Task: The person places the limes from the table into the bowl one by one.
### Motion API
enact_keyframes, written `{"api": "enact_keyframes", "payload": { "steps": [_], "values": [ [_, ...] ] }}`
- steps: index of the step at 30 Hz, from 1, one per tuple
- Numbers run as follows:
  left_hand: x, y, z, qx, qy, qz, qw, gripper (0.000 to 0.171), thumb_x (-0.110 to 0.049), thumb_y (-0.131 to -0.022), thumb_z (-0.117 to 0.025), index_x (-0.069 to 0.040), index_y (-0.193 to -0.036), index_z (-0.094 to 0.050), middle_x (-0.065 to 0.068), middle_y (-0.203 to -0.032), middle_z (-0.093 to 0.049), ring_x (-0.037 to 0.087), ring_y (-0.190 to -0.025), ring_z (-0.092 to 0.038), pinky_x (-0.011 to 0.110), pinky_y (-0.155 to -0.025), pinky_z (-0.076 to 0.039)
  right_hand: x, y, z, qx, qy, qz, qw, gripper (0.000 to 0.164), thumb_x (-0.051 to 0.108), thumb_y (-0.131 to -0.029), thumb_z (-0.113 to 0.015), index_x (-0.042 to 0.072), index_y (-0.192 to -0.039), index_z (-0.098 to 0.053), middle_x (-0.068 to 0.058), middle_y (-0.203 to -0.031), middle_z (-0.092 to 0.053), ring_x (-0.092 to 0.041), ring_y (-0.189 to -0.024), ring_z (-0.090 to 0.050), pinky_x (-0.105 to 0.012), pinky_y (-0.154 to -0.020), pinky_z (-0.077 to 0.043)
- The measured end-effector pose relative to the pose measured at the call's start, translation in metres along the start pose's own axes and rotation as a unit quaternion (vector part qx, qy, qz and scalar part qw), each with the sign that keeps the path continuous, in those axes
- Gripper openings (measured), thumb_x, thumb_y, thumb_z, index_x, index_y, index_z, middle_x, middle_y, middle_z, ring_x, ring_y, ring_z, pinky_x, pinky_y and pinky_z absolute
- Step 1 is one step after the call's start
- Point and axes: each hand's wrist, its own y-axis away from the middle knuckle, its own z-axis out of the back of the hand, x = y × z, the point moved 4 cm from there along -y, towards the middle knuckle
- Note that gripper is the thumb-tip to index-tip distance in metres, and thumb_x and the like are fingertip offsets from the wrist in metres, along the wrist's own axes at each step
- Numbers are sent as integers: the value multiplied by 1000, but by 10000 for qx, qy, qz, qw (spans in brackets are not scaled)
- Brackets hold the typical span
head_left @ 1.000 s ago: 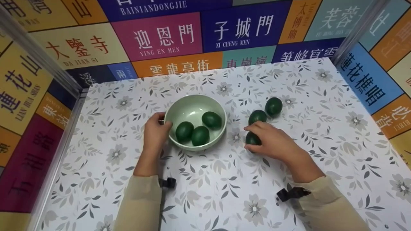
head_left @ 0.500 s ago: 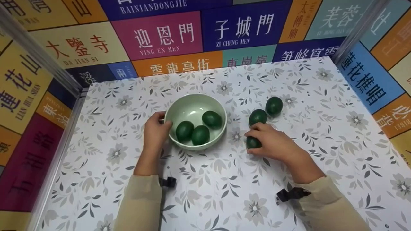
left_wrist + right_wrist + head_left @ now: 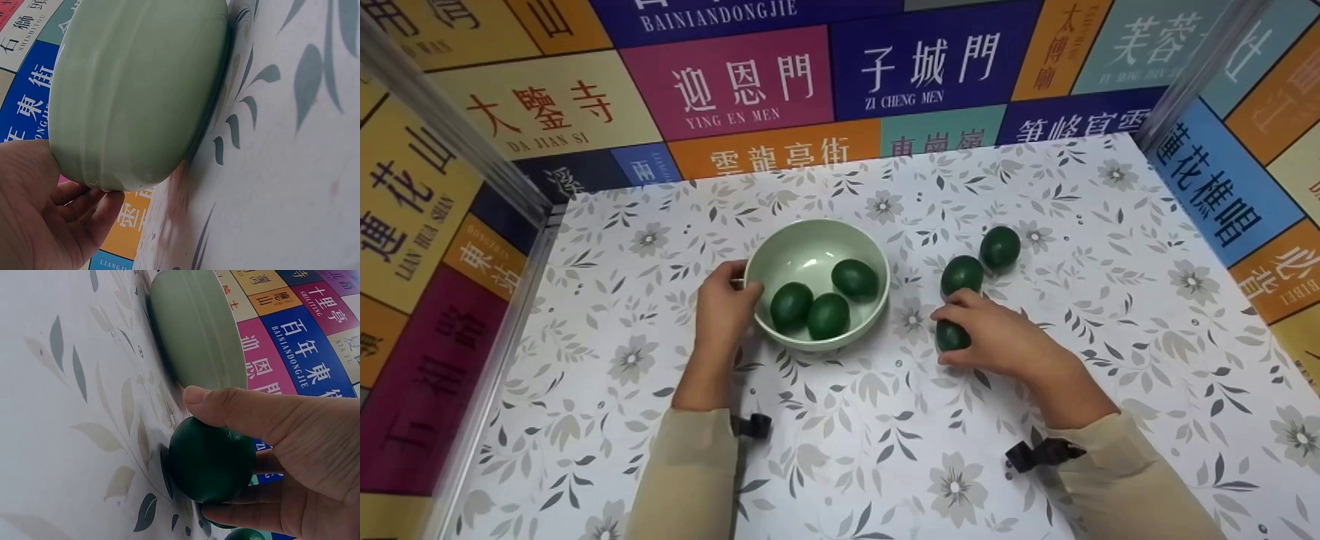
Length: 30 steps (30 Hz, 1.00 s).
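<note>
A pale green bowl [image 3: 810, 244] stands on the table, and dark green egg-shaped objects lie inside it: one at the left [image 3: 791, 307], one in front [image 3: 829, 316] and one at the right [image 3: 855, 280]. My left hand [image 3: 725, 304] holds the bowl's left rim between thumb and fingers; in the left wrist view the fingers [image 3: 107, 211] touch its outer wall. To the right, my right hand [image 3: 997, 334] grips another dark green egg-shaped object [image 3: 211, 458] low at the table, thumb on one side and fingers on the other, its far part covered.
Two more such objects lie just beyond my right hand, a nearer one [image 3: 962, 274] and a farther one [image 3: 1000, 248]. The white table [image 3: 847, 420] has a leaf and flower print. Panels with coloured lettering [image 3: 727, 82] wall the back and both sides.
My right thumb and fingers have drawn in around the egg-shaped object, which stays at nearly the same place. The left hand and the bowl have hardly moved.
</note>
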Motion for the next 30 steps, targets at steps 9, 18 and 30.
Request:
{"api": "enact_keyframes", "payload": {
  "steps": [9, 18, 30],
  "values": [
    [1, -1, 1, 13, 21, 6, 10000, 44, -14, -87, -65, -10, -131, -68, 8, -125, -71, 23, -109, -65, 36, -95, -54, -2, -2, 0, 50, -56, -25, 10000, 65, 36, -83, -86, 16, -140, -63, -10, -147, -51, -35, -125, -61, -55, -106, -50],
    [1, -1, 0, 22, 34, 0, 10000, 44, -14, -88, -63, -10, -131, -68, 7, -125, -71, 22, -108, -65, 36, -92, -54, -1, -1, 0, -31, -74, 47, 10000, 63, 35, -83, -86, 14, -139, -64, -15, -147, -52, -37, -124, -61, -54, -104, -51],
    [1, -1, 0, 23, 68, 34, 10000, 45, -13, -87, -64, -10, -131, -68, 7, -122, -71, 23, -105, -65, 36, -88, -55, -2, -1, -1, -72, 17, 146, 9999, 62, 34, -84, -85, 14, -139, -64, -14, -145, -53, -36, -123, -62, -54, -104, -51]
  ]
}}
